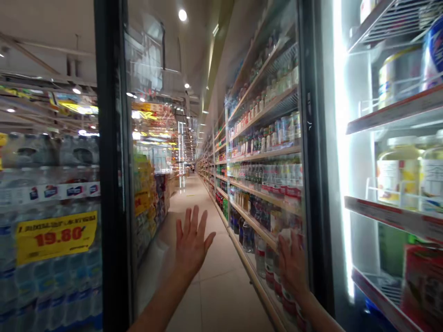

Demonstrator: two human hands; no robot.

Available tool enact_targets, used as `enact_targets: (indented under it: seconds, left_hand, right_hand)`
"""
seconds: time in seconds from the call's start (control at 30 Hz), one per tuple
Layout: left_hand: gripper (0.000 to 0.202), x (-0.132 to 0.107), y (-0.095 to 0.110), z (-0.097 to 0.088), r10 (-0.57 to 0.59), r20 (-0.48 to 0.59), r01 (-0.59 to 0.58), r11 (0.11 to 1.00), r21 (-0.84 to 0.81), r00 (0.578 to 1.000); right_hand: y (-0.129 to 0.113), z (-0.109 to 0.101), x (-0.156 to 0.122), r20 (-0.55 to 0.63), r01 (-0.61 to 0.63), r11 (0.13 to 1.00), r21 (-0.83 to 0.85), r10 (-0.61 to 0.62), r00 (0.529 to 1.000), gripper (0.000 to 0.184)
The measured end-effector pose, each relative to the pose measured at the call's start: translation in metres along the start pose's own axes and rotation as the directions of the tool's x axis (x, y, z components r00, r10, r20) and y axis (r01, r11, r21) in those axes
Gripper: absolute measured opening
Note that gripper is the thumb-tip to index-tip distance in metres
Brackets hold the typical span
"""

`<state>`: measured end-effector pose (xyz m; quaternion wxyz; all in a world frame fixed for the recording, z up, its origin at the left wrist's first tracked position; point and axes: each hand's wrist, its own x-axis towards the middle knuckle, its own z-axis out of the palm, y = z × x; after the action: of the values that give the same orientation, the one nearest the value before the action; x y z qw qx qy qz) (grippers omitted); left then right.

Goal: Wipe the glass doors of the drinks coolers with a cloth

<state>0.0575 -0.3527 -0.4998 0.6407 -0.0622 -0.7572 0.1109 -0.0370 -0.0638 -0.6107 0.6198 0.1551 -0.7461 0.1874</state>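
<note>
A glass cooler door with a dark frame stands swung out in front of me. My left hand is raised at the glass, palm forward, with its fingers spread and nothing in it. Whether the palm touches the pane I cannot tell. Low by the door's right side, my right hand is pressed toward the glass over a whitish crumpled cloth. That hand is somewhat blurred, and its fingers partly cover the cloth.
Lit cooler shelves with yellow drink bottles and cans stand at right. To the left are stacked water bottles with a yellow price sign. A tiled aisle and drink shelves show in the glass.
</note>
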Motion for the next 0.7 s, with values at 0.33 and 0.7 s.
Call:
enact_targets:
  seconds: [0.33, 0.7]
  left_hand:
    - [0.048, -0.017, -0.003, -0.010, 0.076, 0.033, -0.076, 0.997, -0.006, 0.997]
    - [0.044, -0.034, -0.013, -0.015, 0.117, 0.057, -0.114, 0.993, -0.040, 0.992]
  right_hand:
    - [-0.077, 0.002, 0.043, -0.011, 0.408, 0.892, 0.196, -0.414, 0.910, 0.052]
    - [-0.106, 0.002, 0.068, -0.056, 0.489, 0.845, 0.218, -0.489, 0.870, 0.041]
